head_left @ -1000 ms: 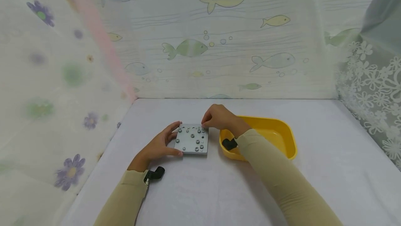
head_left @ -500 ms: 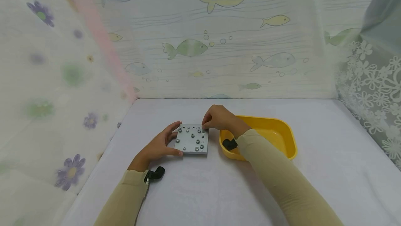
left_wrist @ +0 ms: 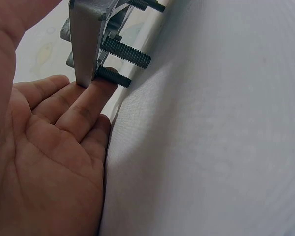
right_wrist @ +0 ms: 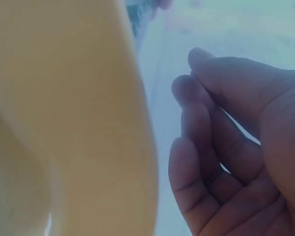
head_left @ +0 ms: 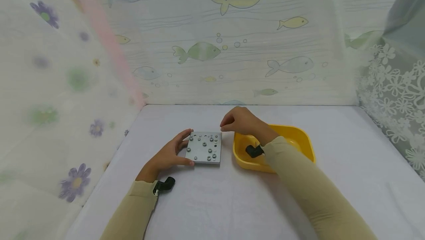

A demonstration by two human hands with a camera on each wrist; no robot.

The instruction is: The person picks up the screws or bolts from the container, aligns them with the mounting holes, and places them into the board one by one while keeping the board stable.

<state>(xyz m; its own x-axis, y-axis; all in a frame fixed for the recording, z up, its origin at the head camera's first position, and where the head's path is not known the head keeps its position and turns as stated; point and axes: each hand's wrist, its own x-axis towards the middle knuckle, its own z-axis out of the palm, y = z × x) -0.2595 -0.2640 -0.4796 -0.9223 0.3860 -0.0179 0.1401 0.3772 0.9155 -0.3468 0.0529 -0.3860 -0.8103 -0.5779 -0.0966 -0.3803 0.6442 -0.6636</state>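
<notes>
A square silver metal plate [head_left: 201, 153] studded with several socket-head bolts sits left of centre in the head view. In the left wrist view, threaded bolt shanks [left_wrist: 128, 53] stick out of its underside above the white cloth. My left hand [head_left: 167, 155] holds the plate by its left side, thumb at the near corner and fingers along the far-left edge. One fingertip reaches a bolt shank underneath. My right hand [head_left: 241, 120] hovers just beyond the plate's far-right corner, apart from it. Its fingers are loosely bent with nothing visible between them in the right wrist view.
A yellow plastic tray [head_left: 254, 165] stands right of the plate, partly covered by my right forearm. Black wrist cameras [head_left: 164, 184] are strapped on both wrists. Behind the white-covered table [head_left: 212, 203] hangs a fish-patterned curtain [head_left: 199, 85], with a flowered sheet on the left.
My right hand has left the plate's far-right corner, moving up and to the right. A bolt head now shows at that corner. The left hand and plate have stayed put.
</notes>
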